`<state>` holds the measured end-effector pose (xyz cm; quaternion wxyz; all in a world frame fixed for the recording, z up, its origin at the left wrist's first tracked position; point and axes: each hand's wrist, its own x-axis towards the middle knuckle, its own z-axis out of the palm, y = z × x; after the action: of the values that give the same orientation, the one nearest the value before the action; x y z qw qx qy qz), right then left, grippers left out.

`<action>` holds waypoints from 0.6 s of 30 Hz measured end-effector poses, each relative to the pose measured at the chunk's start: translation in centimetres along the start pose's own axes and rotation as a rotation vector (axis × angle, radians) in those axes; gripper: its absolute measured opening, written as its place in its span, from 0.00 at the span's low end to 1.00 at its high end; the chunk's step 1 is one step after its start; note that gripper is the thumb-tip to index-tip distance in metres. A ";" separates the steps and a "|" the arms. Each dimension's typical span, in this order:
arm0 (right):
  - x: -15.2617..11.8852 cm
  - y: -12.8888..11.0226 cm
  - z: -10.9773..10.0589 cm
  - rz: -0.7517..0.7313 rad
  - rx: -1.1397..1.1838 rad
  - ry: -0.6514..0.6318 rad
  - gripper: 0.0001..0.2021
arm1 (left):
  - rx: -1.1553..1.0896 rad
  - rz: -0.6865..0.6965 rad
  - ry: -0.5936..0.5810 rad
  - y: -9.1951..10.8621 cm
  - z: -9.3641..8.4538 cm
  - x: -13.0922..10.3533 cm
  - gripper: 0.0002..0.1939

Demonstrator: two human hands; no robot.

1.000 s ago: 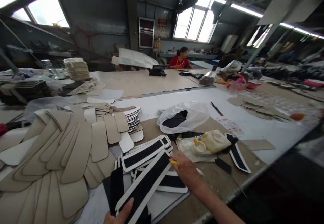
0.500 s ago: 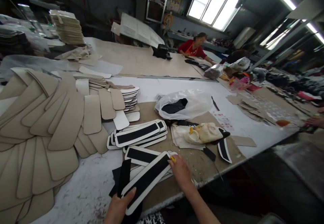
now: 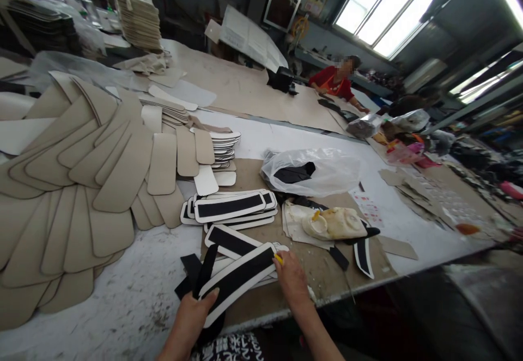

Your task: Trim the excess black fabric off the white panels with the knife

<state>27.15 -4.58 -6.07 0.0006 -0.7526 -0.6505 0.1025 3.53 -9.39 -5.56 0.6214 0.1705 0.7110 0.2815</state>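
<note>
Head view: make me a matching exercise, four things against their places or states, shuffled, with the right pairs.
1. Left hand
2. Right hand
3. Bag
4. Beige pieces

A. Fanned out in overlapping layers
B. Holds the yellow tool
C. Open, black material showing inside
D. Holds the near end of the strip

Pairs: 1-D, 2-B, 3-C, 4-A

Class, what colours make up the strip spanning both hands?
The strip is black, bordered white; the head view shows it best.
</note>
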 end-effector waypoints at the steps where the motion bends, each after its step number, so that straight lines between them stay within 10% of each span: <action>1: -0.2 0.1 0.3 -0.006 -0.004 0.008 0.08 | 0.002 -0.001 0.001 0.1 0.0 -0.1 0.11; 10: -0.7 0.1 1.6 -0.050 0.020 0.073 0.09 | 0.004 0.000 -0.041 -0.8 0.2 0.5 0.14; 18: 1.0 -1.4 0.1 0.117 -0.003 -0.132 0.05 | 0.035 0.004 -0.015 -0.7 0.2 0.6 0.11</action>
<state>25.93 -3.36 -6.11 -0.0493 -0.7809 -0.6041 0.1509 3.72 -9.54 -6.53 0.6232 0.1849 0.7107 0.2690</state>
